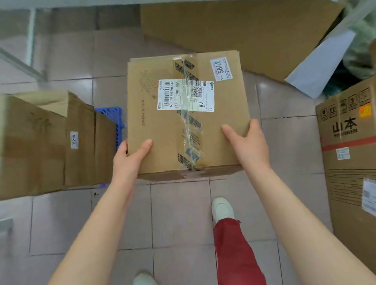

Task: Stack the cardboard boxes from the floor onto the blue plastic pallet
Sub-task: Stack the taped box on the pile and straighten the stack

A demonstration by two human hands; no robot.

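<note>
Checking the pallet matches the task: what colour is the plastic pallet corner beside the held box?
Blue, a lattice plastic pallet, seen in the head view.

- Two bare hands: the left hand [129, 159] and the right hand [248, 142].
- One taped cardboard box [156, 127] between them.
- At least two stacked boxes [37, 144] left of the left hand.
- One blue plastic pallet [112, 121], partly hidden.
- One printed tall box [357, 167] right of the right hand.
- One flattened cardboard sheet [239, 33] beyond the hands.
- Two white shoes [221, 209].

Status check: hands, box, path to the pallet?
Left hand and right hand gripping taped box by its sides. Blue pallet at left, mostly covered by stacked boxes.
</note>
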